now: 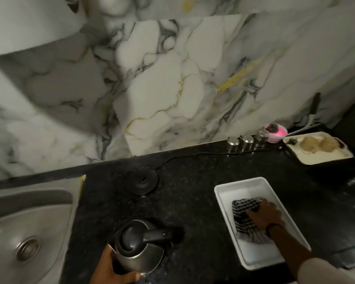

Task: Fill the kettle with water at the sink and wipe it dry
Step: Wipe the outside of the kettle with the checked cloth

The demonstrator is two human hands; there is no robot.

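Two hands: left hand (111, 267) wrapped around kettle (138, 248), right hand (265, 215) clutching checked cloth (244, 218) in tray (252, 183).

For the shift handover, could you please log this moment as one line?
left hand: steadies kettle on counter | right hand: on checked cloth in white tray | wiping: not begun

Home kitchen: steel sink (19, 228), granite counter (193, 181).
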